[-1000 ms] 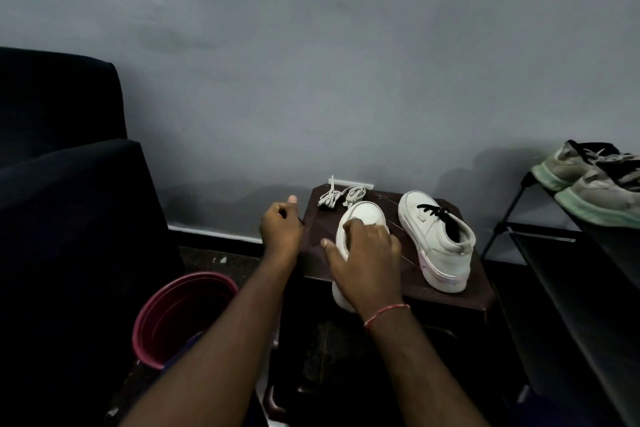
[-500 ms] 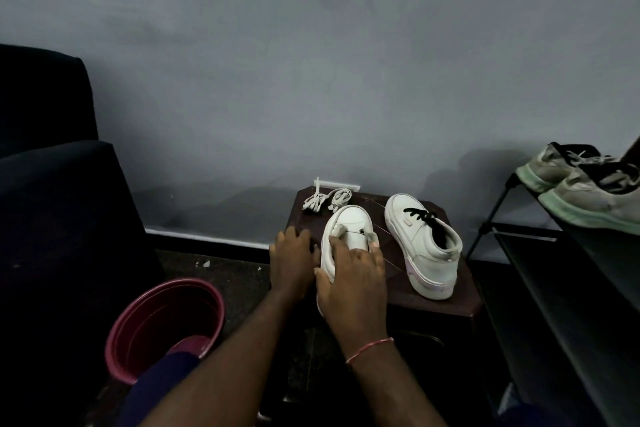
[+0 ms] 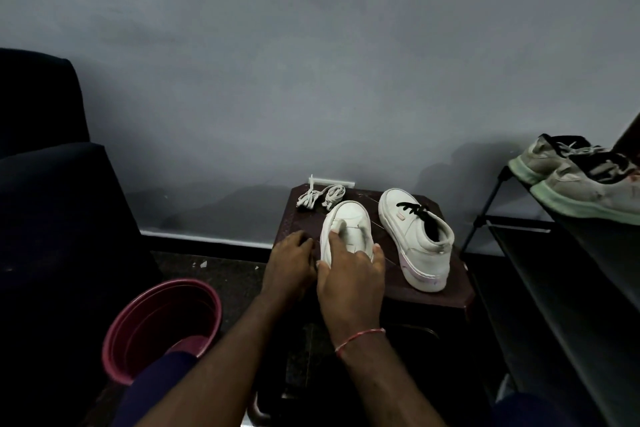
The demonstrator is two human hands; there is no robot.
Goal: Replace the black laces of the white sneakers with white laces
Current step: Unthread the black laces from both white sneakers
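Head view: the right hand (image 3: 349, 281) lies over the near sneaker (image 3: 349, 222), thumb and fingers spread and curved round its sides. The left hand (image 3: 291, 260) sits just beside it at the worktop's (image 3: 446, 291) left edge, fingers curled; I cannot tell whether it holds anything. The second sneaker (image 3: 412, 236), with its black lace (image 3: 415, 210), stands to the right across a bare strip. The white laces (image 3: 320, 196) lie at the far left corner.

Both bare forearms reach forward side by side; the right hand (image 3: 349, 276) lies palm down over the near sneaker (image 3: 349, 218), spread fingers (image 3: 337, 230) gripping it; the left hand (image 3: 289, 262) sits just beside, knuckles up, fingers curled under.
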